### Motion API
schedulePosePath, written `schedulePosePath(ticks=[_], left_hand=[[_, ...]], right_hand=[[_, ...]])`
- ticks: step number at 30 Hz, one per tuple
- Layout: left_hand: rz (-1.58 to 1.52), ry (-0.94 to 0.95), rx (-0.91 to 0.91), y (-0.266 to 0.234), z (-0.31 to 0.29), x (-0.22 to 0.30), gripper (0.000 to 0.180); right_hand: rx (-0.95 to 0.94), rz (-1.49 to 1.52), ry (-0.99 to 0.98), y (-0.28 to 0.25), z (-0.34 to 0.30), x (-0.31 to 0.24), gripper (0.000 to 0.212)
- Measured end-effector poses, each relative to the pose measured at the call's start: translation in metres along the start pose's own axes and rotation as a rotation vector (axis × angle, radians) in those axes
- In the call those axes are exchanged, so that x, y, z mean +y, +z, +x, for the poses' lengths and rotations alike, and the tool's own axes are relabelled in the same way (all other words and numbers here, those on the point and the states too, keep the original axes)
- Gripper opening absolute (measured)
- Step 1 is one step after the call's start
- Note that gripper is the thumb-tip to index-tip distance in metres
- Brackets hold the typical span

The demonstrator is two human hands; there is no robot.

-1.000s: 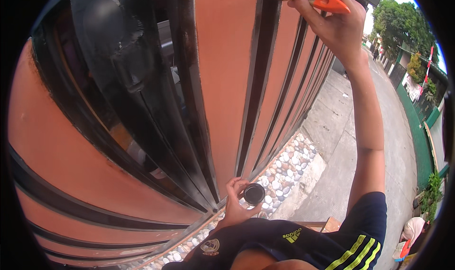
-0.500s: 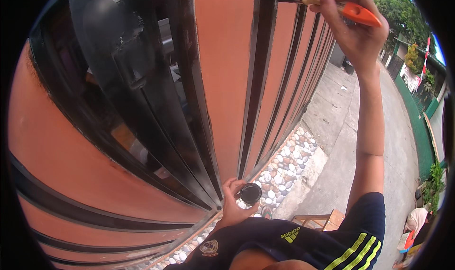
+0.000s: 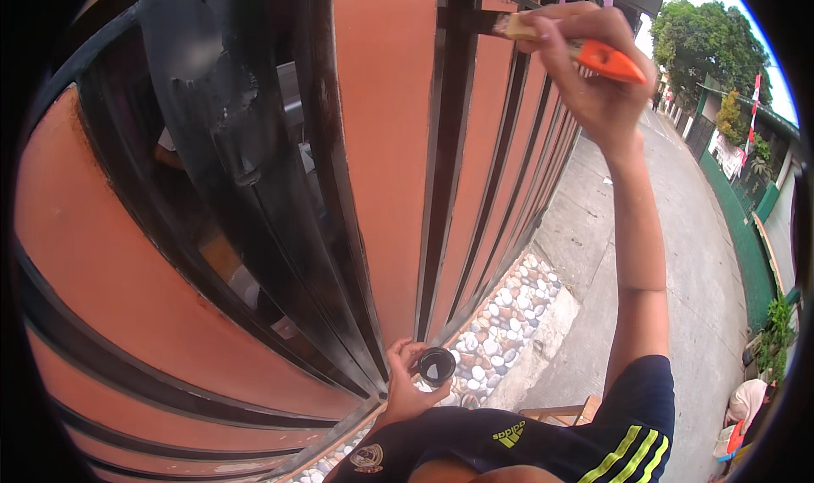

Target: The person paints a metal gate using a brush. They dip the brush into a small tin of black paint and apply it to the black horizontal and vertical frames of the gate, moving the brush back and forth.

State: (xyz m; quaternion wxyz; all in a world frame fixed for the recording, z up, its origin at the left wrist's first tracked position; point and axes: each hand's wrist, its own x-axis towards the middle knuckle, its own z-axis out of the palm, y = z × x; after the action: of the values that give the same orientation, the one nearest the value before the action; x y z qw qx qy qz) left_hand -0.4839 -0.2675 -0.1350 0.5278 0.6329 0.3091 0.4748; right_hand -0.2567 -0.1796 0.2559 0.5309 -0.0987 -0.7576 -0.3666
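My right hand (image 3: 598, 76), raised high, is closed around a paintbrush (image 3: 609, 61) with an orange handle. Its dark bristles point left and lie against or just in front of the fence's upper part; contact is hard to judge. Low in the middle, my left hand (image 3: 409, 387) grips a small round pot (image 3: 437, 366) with dark liquid inside, its mouth facing up. Beside both hands stands the fence, with orange panels (image 3: 386, 127) and black vertical bars (image 3: 448, 127).
White and brown pebbles (image 3: 504, 318) line the fence's foot, beside a concrete lane (image 3: 564, 237). A wooden stool or chair (image 3: 555, 413) stands near my right side. At the far right a person in a light head covering (image 3: 746, 402) is low down. Green walls (image 3: 721, 203) border the lane.
The camera view has tilted up, bringing the fence's top into sight. My right hand and brush appear slightly lower and further left. The pot also shows a little lower and further left.
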Motion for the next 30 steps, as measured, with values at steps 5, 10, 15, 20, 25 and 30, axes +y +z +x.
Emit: schedulePosePath(ticks=[5, 10, 15, 20, 25, 30], left_hand=[[0.021, 0.057, 0.024, 0.004, 0.003, -0.007, 0.098], [-0.016, 0.001, 0.022, 0.003, 0.002, -0.003, 0.097], [0.023, 0.027, 0.012, 0.006, 0.001, -0.001, 0.098], [0.065, 0.017, 0.008, 0.000, -0.001, -0.002, 0.099], [0.043, 0.014, 0.016, 0.005, 0.002, 0.002, 0.097], [0.097, 0.040, 0.014, 0.003, 0.000, -0.002, 0.098]], right_hand=[[-0.106, -0.172, -0.110, 0.019, -0.012, 0.007, 0.010], [-0.010, -0.105, 0.086, -0.001, -0.015, -0.003, 0.009], [-0.118, -0.154, -0.076, 0.021, -0.017, 0.000, 0.012], [-0.019, -0.087, 0.089, -0.002, -0.027, -0.003, 0.011], [-0.061, -0.083, -0.079, 0.021, -0.020, 0.000, 0.012], [-0.036, -0.164, -0.002, -0.002, -0.030, -0.001, 0.011]])
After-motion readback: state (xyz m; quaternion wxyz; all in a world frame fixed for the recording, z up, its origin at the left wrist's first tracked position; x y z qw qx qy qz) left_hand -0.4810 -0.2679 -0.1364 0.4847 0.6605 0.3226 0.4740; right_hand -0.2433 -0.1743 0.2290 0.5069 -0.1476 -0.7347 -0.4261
